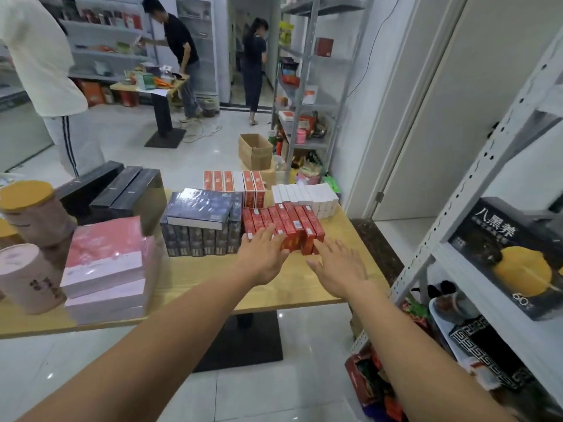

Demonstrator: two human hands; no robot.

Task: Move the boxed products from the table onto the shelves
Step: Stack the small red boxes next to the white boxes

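Between the shelving (455, 208) on our right and the wooden table (213, 275), we appear to be starting a pickup: the row of red boxes (283, 223) stands near the table's right edge. Our left hand (262, 257) lays straight fingers on its near face; our right hand (338, 268), fingers spread, holds nothing beside its end. Next, we judge, both palms must clamp the row; dark blue boxes (198, 223) crowd its left.

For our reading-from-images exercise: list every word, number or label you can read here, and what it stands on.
"八黑养": black box on the right-hand shelf.
"60": same box, near its bottom edge.
Too blurred to read: labels on the red boxes, the dark blue boxes, the pink canister.
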